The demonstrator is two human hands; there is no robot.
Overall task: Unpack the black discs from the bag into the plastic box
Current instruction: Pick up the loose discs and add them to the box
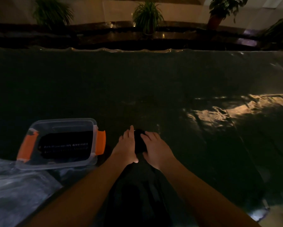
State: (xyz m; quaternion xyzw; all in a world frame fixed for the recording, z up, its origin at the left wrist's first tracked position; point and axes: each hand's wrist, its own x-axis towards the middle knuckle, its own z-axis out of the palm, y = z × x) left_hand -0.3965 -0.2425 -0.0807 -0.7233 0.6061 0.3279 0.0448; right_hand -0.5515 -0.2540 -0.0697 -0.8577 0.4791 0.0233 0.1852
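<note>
The scene is very dim. A stack of black discs [139, 142] sits on the dark covered table in the lower middle. My left hand [126, 147] presses against its left side and my right hand [155, 148] against its right side, so both hold the stack between them. To the left stands the clear plastic box [62, 123] with orange latches, with rows of black discs [64, 145] inside. A dark bag [134, 194] lies between my forearms near the front edge, its contents hidden.
A crumpled clear plastic sheet [15, 185] lies at the lower left beside the box. The table's dark shiny cover [219, 112] wrinkles at the right. Beyond the far edge stand several potted plants [147, 17] on a ledge.
</note>
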